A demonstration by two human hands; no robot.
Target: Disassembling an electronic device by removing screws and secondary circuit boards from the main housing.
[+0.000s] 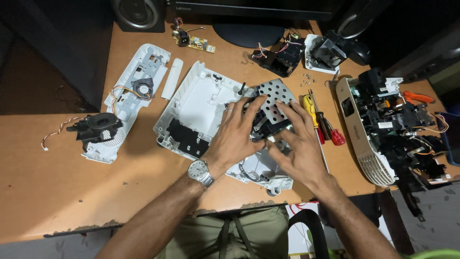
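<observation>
Here, a perforated metal shield (274, 101) with black parts beneath it sits at the centre of the desk, inside an open white plastic housing shell (199, 103). The left hand (235, 134), wearing a ring and a wristwatch (198, 170), lies flat on the black parts with fingers spread, pressing rather than clasping. The right hand (298, 144) rests beside it at 3 o'clock, its fingertips touching the shield's lower edge; whether either hand pinches anything underneath cannot be told. The shell also holds a black slotted insert (186, 137) at its 8 o'clock corner. Just right of the shield lie screwdrivers (320, 121) with yellow and red handles. Farther toward 3 o'clock stands a stripped projector body (383, 129), its white casing filled with black modules and wires. At 9 o'clock a white cover panel (132, 91) carries a small fan (142, 87) and a black speaker unit (98, 125). At 12 o'clock are a small circuit board (194, 41), a wired black module (280, 57) and loose screws (306, 76).
</observation>
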